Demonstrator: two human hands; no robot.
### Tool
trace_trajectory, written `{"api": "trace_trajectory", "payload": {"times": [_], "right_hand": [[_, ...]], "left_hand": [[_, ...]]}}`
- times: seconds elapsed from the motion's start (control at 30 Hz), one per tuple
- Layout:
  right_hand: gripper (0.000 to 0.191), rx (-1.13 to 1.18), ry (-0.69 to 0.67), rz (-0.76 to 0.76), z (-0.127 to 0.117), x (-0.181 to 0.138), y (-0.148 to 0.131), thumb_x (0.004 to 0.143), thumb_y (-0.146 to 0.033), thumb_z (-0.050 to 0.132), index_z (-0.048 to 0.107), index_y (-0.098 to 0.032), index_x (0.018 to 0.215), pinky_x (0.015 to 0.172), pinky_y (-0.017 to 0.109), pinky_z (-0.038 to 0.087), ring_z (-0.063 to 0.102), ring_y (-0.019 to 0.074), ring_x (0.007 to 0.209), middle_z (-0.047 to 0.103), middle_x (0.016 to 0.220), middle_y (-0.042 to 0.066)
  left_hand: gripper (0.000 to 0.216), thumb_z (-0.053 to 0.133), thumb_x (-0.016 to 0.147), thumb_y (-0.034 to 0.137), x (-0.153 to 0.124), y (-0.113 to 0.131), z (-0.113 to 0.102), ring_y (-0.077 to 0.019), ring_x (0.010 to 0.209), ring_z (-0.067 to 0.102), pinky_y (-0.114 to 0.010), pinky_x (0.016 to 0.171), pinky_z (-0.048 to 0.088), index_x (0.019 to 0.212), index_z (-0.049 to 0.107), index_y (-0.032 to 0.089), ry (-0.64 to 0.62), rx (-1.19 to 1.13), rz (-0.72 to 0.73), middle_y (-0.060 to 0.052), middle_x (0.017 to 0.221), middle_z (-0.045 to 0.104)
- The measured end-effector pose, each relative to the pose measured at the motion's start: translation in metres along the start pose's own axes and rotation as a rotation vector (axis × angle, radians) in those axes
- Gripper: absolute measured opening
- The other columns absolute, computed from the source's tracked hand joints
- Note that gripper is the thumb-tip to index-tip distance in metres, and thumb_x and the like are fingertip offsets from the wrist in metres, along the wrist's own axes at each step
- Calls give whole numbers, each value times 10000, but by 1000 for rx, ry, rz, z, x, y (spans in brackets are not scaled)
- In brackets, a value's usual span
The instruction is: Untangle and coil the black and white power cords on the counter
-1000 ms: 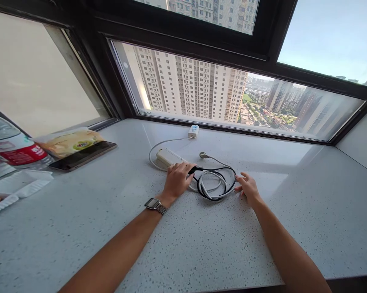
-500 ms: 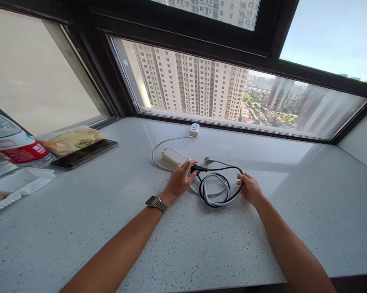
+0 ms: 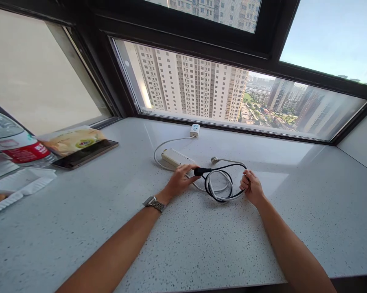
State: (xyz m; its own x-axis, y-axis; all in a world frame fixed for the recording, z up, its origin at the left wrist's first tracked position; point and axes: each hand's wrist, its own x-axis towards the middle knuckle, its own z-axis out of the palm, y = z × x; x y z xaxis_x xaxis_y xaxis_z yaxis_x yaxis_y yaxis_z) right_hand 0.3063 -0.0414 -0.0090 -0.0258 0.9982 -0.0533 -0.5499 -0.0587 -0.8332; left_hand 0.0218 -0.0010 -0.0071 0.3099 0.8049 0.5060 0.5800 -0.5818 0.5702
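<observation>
A loose coil of black and white cables (image 3: 220, 188) lies on the speckled grey counter (image 3: 183, 240) in front of the window. My left hand (image 3: 180, 181), with a metal watch on its wrist, pinches the black plug end (image 3: 202, 171) of the cable. My right hand (image 3: 251, 187) is closed around the right side of the coil. A white power strip (image 3: 174, 158) lies just behind my left hand. Its white cord runs to a small white adapter (image 3: 195, 130) by the window frame. A grey plug (image 3: 214, 160) rests behind the coil.
At the left, a dark tablet (image 3: 85, 154) lies under a yellow snack bag (image 3: 70, 140). Beside them are a water bottle with a red label (image 3: 12, 146) and a white foam tray (image 3: 15, 187). The black window frame (image 3: 232, 126) borders the counter's far edge.
My right hand went from open beside the coil to closed on its right side. The coil and plug shifted slightly right. My left hand stays on the black plug.
</observation>
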Motion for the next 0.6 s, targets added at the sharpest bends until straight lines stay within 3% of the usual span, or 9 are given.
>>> {"api": "trace_trajectory", "payload": {"times": [0.13,0.3,0.43,0.5,0.6], "right_hand": [[399,-7,15,-2,3,-2,1,703,-545,703,595,-190,852,374,183,265,246,36,377,297,484,-114],[369,15,22,-56,8,-5,-2,703,-502,713,599,-186,856,380,194,294,318,42,397,381,545,-88],[319,80,183,-151,16,-8,2,729,-481,674,532,-200,772,337,175,188,227,34,371,322,524,-102],[344,100,281,-210,21,-10,4,734,-470,659,444,-208,675,323,175,138,175,34,360,258,499,-112],[460,93,335,-260,28,-16,6,707,-420,673,285,-216,569,315,184,119,157,32,351,210,462,-112]], "left_hand": [[479,531,811,580,-2,7,-3,-224,999,620,-321,821,509,1103,592,205,56,-102,-57,-76,1064,679],[493,522,823,571,-4,24,3,-230,989,633,-333,800,526,1131,563,188,177,-145,-50,-87,1026,686],[480,610,773,558,-10,44,18,-204,915,650,-324,814,521,1072,558,187,234,-159,-2,-72,980,689],[443,620,772,551,-14,54,27,-190,861,652,-309,789,519,1030,576,192,193,-146,39,-65,963,693],[418,617,785,537,-16,64,37,-203,900,643,-319,828,491,1041,612,205,8,-88,152,-67,965,701]]}}
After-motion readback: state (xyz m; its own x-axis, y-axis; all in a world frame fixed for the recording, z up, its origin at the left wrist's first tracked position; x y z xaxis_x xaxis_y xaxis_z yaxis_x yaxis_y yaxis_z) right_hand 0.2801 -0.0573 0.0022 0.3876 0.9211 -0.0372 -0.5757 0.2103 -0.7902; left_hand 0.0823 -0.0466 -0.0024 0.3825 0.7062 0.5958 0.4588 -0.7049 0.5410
